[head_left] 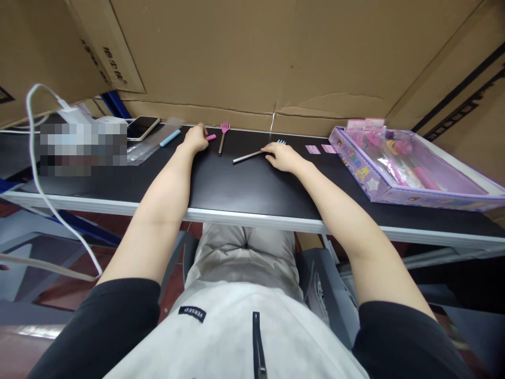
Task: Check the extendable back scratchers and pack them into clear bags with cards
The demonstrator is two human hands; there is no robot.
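Pointing its long axis away across the tabletop, a pink-clawed backscratcher is lying between the nearer left hand, which is gripping a pink handle, and the well-separated right hand, which is partly covering a blue-clawed backscratcher, its grip unclear.

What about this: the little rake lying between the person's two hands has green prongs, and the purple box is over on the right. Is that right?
Not quite: the little rake between the left hand and right hand has pink prongs, as the head view shows. The purple box is indeed on the right.
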